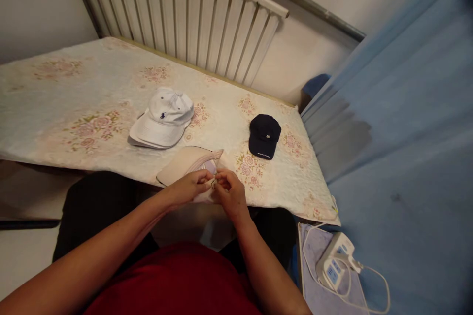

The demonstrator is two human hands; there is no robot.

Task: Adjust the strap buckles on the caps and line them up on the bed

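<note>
A beige cap (185, 162) lies upside down at the near edge of the floral table (74, 108), its brim pointing left. My left hand (188, 187) and my right hand (231, 192) meet at the cap's back, fingers pinched together on its strap and small buckle. Farther back sits a white cap (162, 118) with a small dark logo. A navy cap (264, 135) rests to the right, apart from both hands.
A white radiator (192, 15) runs along the wall behind the table. A blue curtain (406, 123) hangs on the right. On the floor at lower right lies a white power strip (334, 261) with a cable, on a mat.
</note>
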